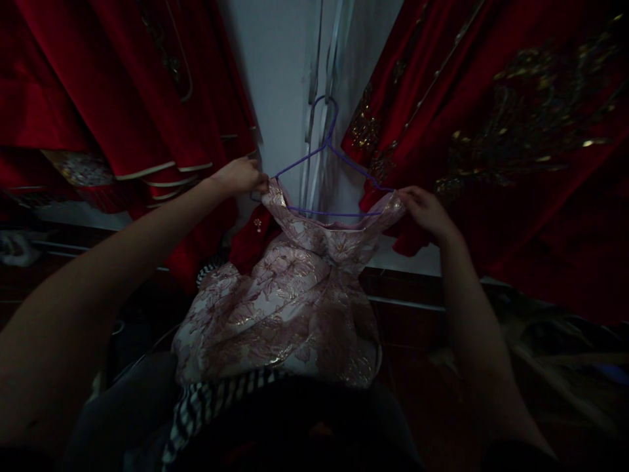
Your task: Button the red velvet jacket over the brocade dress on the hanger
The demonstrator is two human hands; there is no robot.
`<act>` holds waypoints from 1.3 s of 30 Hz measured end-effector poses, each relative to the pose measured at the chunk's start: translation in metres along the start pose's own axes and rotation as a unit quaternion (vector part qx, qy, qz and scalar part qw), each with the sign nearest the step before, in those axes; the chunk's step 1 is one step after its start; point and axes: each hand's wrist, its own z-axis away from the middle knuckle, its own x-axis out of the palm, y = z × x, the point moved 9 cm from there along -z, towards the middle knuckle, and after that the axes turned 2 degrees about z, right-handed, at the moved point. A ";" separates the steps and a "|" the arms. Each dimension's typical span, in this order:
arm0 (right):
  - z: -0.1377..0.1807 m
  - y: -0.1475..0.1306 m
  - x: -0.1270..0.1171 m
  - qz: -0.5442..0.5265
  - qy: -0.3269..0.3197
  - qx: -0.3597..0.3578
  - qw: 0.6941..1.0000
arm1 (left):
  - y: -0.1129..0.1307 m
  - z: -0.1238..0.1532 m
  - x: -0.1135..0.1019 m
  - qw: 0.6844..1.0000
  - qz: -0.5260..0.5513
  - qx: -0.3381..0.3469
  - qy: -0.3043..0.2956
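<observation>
A pink and white dress [299, 288] with a shiny floral pattern lies over my lap, its neckline facing away from me. Inside its neck opening sits a purple wire hanger [328, 141], its hook pointing up. My left hand [246, 176] pinches the left shoulder of the dress close to the hanger's end. At the other side my right hand [421, 208] grips the right shoulder strap, fingers closed on the cloth by the hanger's right tip. The lower part of the dress is bunched and partly hidden in the dark.
Red garments [147, 85] hang at the left, and more red garments with gold sequins [531, 131] hang at the right. Between them stands a pale cabinet [280, 72] with long handles. Black and white striped cloth [216, 400] lies beneath the dress.
</observation>
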 end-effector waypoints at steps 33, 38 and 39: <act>0.093 0.031 0.039 -0.088 0.235 0.090 0.964 | 0.143 -0.036 0.001 0.961 0.209 0.121 0.137; 0.097 0.031 0.038 -0.089 0.235 0.078 0.965 | 0.172 -0.022 0.034 0.950 0.274 0.058 0.135; 0.098 0.037 0.036 -0.088 0.252 0.093 0.959 | 0.173 -0.015 0.033 0.947 0.284 0.041 0.146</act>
